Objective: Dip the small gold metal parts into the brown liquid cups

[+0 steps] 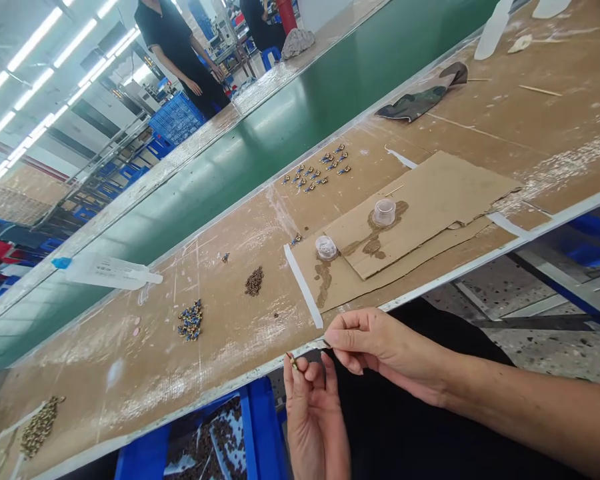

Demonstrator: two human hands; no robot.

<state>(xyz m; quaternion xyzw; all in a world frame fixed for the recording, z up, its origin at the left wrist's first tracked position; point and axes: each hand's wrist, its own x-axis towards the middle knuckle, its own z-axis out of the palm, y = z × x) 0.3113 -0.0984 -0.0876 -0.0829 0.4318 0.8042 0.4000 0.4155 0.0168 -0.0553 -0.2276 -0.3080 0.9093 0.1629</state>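
Long workbench, brown and scuffed, smeared all over with white dried residue, running slantwise from lower left to upper right. Metal strip along its near edge. Behind it a green conveyor belt, bare and glossy, then a second brown bench on the far side.

Left hand low at the bench edge, palm up, fingers curled together, thumb and forefinger pinching a tiny brass-coloured part at the fingertips. Right hand just above and beside it, fingers pressed together around a thin dark stick whose tip pokes out toward the part; too small to tell whether tip and part touch. Both hands in front of the bench, above a dark lap.

On the bench: a small heap of blue-and-gold parts, a heap of brown parts near it, rows of blue-and-gold parts laid out farther back. Sheets of cardboard stacked flat, stained with dark spills, carrying two small clear plastic cups, well apart from the hands. White tape strip along the cardboard's left edge. Camouflage cloth crumpled farther up. Another pile of brass-coloured parts at the far left end.

Under the bench edge, a blue crate holding brown bits. Across the belt, a person in black standing by blue crates and racks. Strip lights overhead, speckled grey floor at right.
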